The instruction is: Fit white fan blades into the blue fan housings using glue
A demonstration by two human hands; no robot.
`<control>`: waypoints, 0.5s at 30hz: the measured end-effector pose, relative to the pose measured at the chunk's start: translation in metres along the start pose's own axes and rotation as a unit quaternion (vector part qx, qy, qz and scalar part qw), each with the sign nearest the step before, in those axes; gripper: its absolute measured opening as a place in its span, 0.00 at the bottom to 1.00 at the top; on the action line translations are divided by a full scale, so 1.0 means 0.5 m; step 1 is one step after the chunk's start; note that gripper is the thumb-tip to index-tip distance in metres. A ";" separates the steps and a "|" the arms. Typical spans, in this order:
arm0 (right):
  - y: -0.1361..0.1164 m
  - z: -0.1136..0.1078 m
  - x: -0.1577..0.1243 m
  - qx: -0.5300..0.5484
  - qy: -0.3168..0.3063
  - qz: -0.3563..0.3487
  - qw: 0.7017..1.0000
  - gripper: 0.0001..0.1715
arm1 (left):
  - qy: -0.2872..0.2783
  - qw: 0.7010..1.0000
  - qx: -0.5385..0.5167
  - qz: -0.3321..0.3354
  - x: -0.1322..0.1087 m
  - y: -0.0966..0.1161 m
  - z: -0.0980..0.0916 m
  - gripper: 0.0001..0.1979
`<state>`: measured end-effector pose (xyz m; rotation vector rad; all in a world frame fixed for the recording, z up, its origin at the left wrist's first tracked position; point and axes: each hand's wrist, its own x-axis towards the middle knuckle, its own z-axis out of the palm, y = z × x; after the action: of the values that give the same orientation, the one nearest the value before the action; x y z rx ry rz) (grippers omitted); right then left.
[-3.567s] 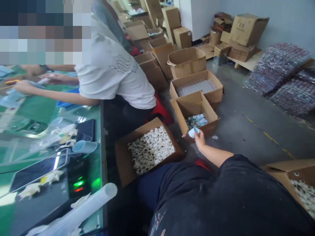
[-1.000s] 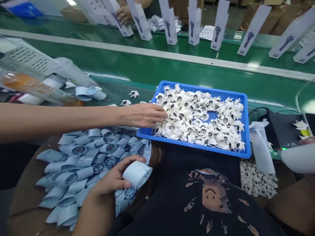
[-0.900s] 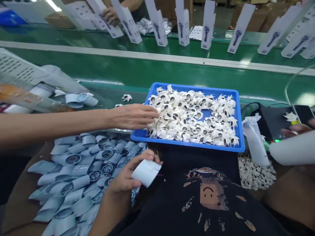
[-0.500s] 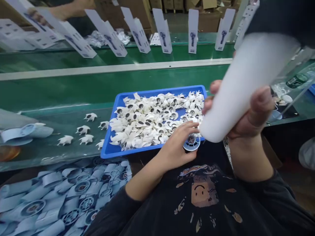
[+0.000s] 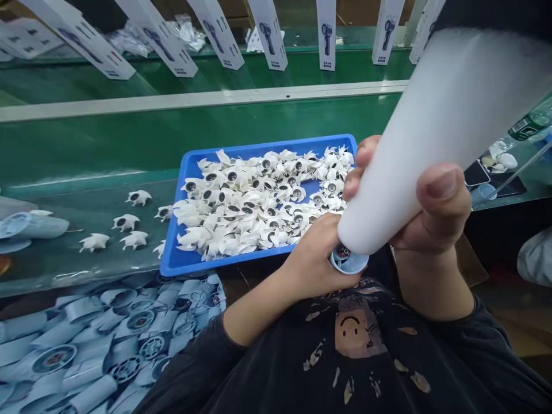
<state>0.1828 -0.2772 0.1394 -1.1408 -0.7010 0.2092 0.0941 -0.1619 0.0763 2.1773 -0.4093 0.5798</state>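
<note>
My left hand (image 5: pixel 317 256) is wrapped round a light blue round housing (image 5: pixel 351 263), whose open end with a dark centre faces up. My right hand (image 5: pixel 426 213) grips a thick white cylinder (image 5: pixel 414 138), which slants from the upper right down to the housing. The cylinder's lower end covers part of the housing's opening; whether it touches the inside is hidden. Just behind my left hand lies a blue tray (image 5: pixel 228 264) full of white fan impellers (image 5: pixel 241 213).
Several loose impellers (image 5: pixel 134 240) lie left of the tray. Many light blue housings (image 5: pixel 86 345) fill the lower left. Upright printed boxes (image 5: pixel 267 34) line the back beyond a green surface (image 5: pixel 150 135). A plastic bottle (image 5: pixel 526 126) lies at the right.
The white cylinder has come down over the housing in my left hand, and the two hands are closer together. The view has shifted, with boxes and tray higher and further left.
</note>
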 end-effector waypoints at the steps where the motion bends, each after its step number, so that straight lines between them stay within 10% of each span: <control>1: 0.000 0.000 0.000 -0.006 0.001 0.003 1.000 0.38 | -0.001 1.000 -0.002 0.000 0.001 0.000 0.001 0.13; 15: -0.002 0.008 0.002 -0.010 0.024 0.021 0.999 0.41 | -0.010 0.998 -0.036 -0.043 0.005 -0.001 -0.001 0.12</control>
<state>0.1813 -0.2740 0.1414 -1.1758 -0.6389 0.2100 0.0964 -0.1613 0.0774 2.1225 -0.3394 0.4888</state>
